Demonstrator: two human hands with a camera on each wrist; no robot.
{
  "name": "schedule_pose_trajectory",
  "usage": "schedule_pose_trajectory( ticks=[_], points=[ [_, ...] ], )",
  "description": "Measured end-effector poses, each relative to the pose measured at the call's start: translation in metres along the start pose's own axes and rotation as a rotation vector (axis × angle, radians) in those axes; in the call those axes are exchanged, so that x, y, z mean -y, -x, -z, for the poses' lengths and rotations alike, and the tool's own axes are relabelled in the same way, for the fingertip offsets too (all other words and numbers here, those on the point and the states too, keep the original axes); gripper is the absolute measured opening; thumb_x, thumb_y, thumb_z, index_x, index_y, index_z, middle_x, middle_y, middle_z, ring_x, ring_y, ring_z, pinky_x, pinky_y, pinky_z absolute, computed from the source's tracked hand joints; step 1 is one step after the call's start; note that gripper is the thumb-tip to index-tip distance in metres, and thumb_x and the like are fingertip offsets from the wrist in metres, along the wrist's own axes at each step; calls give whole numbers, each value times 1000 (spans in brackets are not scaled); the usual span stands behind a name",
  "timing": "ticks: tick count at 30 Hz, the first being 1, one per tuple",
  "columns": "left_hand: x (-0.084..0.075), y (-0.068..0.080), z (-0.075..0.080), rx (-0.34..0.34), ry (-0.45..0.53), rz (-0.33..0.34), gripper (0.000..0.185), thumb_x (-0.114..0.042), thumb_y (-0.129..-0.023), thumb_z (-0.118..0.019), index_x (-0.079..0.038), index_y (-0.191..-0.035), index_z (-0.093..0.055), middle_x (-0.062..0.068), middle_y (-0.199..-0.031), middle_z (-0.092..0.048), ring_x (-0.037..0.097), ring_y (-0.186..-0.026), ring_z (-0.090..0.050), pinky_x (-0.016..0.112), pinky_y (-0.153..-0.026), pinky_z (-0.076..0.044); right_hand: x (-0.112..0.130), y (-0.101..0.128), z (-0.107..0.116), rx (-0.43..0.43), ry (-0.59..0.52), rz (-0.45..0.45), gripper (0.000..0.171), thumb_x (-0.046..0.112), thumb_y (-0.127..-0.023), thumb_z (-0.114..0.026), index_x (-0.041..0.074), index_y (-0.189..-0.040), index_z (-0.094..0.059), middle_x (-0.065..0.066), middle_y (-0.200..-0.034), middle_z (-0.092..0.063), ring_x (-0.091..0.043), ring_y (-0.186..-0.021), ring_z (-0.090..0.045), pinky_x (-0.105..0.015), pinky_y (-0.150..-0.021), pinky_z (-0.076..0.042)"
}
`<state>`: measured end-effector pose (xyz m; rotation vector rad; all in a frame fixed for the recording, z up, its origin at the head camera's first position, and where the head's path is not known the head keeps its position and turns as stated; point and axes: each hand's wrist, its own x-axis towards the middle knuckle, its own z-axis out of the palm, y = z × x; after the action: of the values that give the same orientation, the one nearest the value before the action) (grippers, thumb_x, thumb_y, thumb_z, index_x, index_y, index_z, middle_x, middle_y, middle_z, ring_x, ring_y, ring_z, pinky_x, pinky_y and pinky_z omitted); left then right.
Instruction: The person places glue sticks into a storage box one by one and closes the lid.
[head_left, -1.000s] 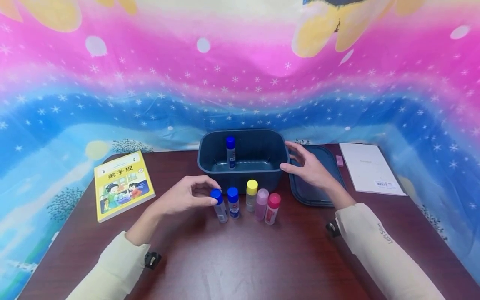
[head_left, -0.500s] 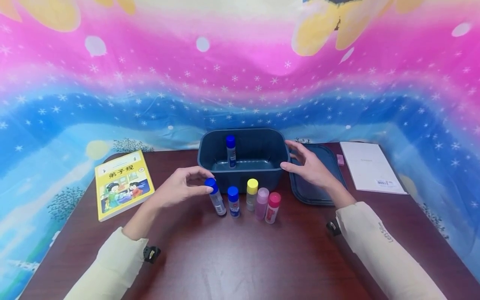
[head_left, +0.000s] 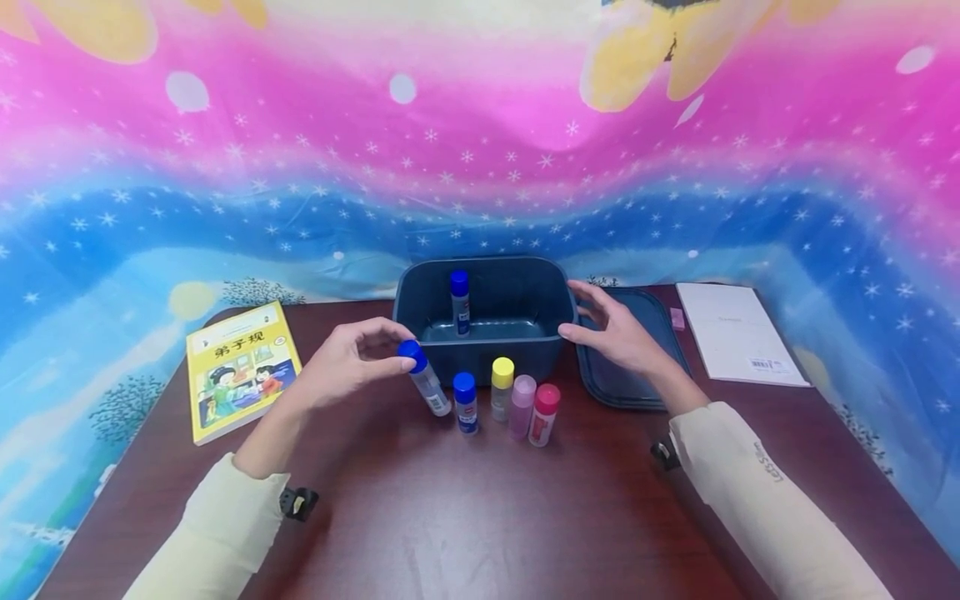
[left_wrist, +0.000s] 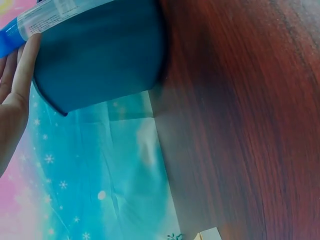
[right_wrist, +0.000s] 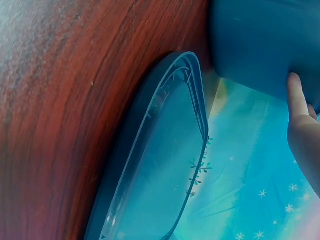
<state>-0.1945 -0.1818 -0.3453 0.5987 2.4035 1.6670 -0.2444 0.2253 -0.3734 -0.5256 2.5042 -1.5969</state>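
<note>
My left hand (head_left: 348, 367) pinches a glue stick (head_left: 429, 385) by its blue cap, leaning it well to the left in front of the bin. The left wrist view shows its clear labelled barrel (left_wrist: 45, 19) across the bin's wall. My right hand (head_left: 618, 337) touches the right end of the dark blue bin (head_left: 487, 360), a straight finger (right_wrist: 296, 92) against its wall. One blue-capped glue stick (head_left: 460, 304) stands inside the bin. Before it stand another blue-capped glue stick (head_left: 466, 404), a yellow-capped one (head_left: 502, 390), a pink one (head_left: 522, 408) and a red-capped one (head_left: 544, 415).
The bin's lid (head_left: 626, 383) lies right of it, under my right hand. A yellow picture book (head_left: 243, 371) is at the left, a white notebook (head_left: 738, 333) at the right. A small pink block (head_left: 677, 319) sits beside the lid. A printed curtain (head_left: 480, 167) hangs behind.
My left hand has moved up and left with the pinched glue stick, which now leans further from its row. My right hand has stayed at the bin.
</note>
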Motion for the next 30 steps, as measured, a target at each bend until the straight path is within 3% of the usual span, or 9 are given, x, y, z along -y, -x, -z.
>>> schedule_pose_trajectory(
  ticks=[8, 13, 21, 30],
  points=[
    [2, -4, 7, -81, 147, -58, 29, -9, -91, -77, 0, -116, -66, 11, -104, -71, 24, -94, -68, 38, -84, -60, 1, 0, 0, 8, 0, -12, 74, 28, -100, -66, 15, -161, -26, -13, -166, -22, -40, -147, -29, -61, -115, -28],
    [0, -8, 9, -99, 341, -122, 19, 2, -92, -72, -4, -110, -69, 8, -102, -71, 21, -90, -70, 41, -82, -60, 2, 0, 0, 2, 8, -14, 74, 28, -100, -66, 15, -161, -26, -13, -165, -23, -40, -147, -30, -62, -115, -28],
    [-6, -13, 12, -131, 626, -244, 25, 13, -94, -62, -3, -110, -71, 10, -105, -70, 20, -92, -71, 45, -81, -59, 3, 0, 0, -4, 19, -15, 75, 29, -100, -67, 15, -161, -26, -13, -165, -23, -40, -147, -30, -61, -115, -29],
    [-9, -15, 11, -190, 756, -300, 22, 10, -95, -61, -3, -109, -71, 11, -104, -68, 22, -91, -71, 39, -80, -60, 3, 1, -2, 2, 10, -11, 75, 28, -100, -66, 14, -161, -25, -14, -166, -22, -42, -147, -29, -62, -115, -29]
  ],
)
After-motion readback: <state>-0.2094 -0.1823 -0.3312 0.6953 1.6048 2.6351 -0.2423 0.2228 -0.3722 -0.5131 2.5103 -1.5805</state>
